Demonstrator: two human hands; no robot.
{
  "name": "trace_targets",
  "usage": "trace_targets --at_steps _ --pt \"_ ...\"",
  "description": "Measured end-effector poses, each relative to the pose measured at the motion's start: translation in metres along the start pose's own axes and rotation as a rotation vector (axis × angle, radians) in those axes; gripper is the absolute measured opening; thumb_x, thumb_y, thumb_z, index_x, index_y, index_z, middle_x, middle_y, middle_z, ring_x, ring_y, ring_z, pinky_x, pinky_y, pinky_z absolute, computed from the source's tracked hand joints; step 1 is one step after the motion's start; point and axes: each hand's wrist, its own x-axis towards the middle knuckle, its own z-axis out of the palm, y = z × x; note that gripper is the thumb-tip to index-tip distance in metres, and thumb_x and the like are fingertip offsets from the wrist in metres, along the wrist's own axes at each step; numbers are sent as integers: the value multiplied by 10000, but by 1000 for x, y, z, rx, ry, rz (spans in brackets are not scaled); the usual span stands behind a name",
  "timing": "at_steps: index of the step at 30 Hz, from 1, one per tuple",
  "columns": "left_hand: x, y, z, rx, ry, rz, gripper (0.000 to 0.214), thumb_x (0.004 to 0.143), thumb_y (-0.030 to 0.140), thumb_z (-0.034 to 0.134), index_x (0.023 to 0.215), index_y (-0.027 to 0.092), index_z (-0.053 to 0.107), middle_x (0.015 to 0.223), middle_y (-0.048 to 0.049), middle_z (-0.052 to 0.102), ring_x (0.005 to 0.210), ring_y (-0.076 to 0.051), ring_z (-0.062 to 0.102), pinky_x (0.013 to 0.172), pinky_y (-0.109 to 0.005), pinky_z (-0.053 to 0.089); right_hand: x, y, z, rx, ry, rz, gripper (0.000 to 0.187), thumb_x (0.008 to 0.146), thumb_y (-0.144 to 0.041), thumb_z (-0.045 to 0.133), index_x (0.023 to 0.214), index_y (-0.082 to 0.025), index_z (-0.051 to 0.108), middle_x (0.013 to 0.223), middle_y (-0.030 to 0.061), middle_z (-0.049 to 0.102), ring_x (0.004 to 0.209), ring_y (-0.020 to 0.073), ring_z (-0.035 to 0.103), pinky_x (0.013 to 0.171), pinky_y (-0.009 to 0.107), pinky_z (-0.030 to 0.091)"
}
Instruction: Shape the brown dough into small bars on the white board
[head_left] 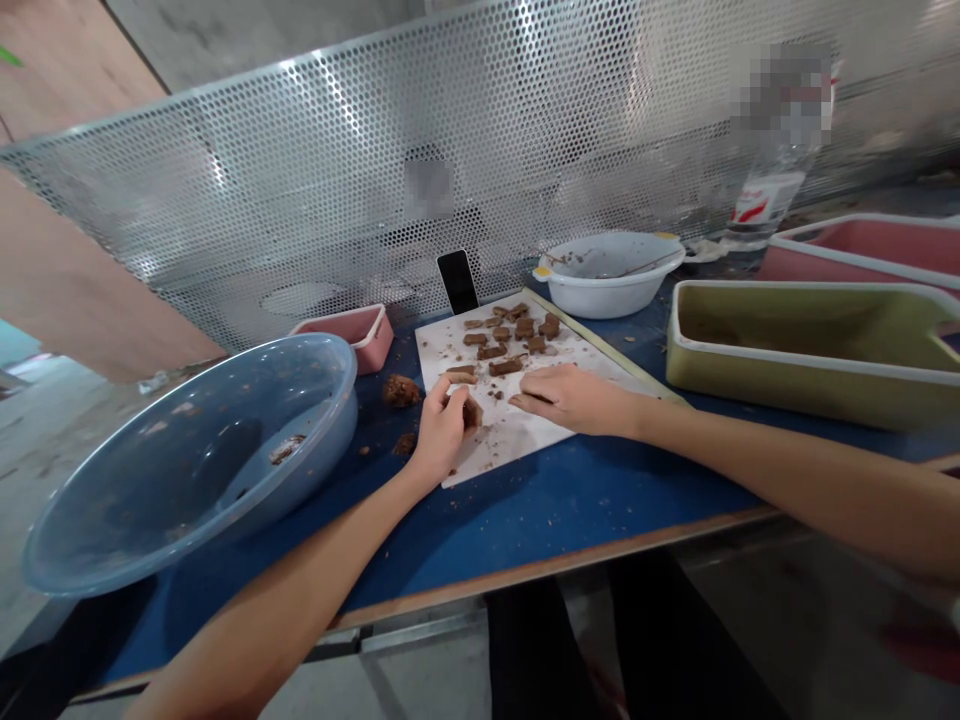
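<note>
My left hand (442, 425) is closed on a brown clay-like lump (471, 415) over the near left part of a white board (525, 440). My right hand (562, 397) is over the board's right side, its fingers pressed together; whatever they hold, if anything, is hidden. Between and beyond the hands lie several small brown clay-like pieces (505, 367), some flat and some blocky. A light brown strip (459, 375) lies just past my left fingertips. Crumbs are scattered over the board. Left of it, on the blue table (480, 540), rests a rough brown clump (401, 390).
A large blue basin (330, 390) stands at the left, with a small pink box (375, 335) behind it. A phone (457, 282) leans against the perforated metal screen (360, 200). Rightward are a white basin (609, 295), a green trough (795, 385), a pink trough (825, 262) and a plastic bottle (769, 200).
</note>
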Motion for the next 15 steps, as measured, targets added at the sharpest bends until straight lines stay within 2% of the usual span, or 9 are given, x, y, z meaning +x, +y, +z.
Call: trace_targets --at_steps 4,7,10,13,15 --pt "-1 0 1 15 -15 4 186 899 325 608 1056 226 621 525 65 561 426 -99 391 433 -188 223 2 2 3 -81 -41 -41 481 1149 -496 365 792 -246 568 798 67 641 830 248 621 861 392 478" --pt "-1 -1 2 21 -21 9 199 904 357 617 1053 226 619 520 63 570 423 -103 407 439 -192 243 -5 1 -13 -134 -45 -22 467 1130 -535 420 802 -243 577 827 84 669 858 267 637 869 412 502" --pt "0 -2 2 16 -29 7 212 911 384 616 1056 229 612 522 58 584 430 -110 426 448 -198 264 -24 4 -51 -172 30 132 381 1131 -506 453 912 -237 611 907 96 704 860 282 668 849 427 513" --pt "0 -3 3 21 -59 23 201 910 352 603 1070 232 611 518 59 589 444 -115 436 462 -202 282 -50 19 -99 -287 173 262 240 1133 -326 489 1271 -192 632 1225 190 735 1102 315 707 966 447 504" --pt "0 -3 3 26 -63 39 194 905 334 596 1070 233 604 514 62 584 448 -116 442 473 -204 292 -67 39 -126 -396 232 414 392 1103 -174 517 1488 -101 533 1306 260 718 1129 284 718 963 426 475"
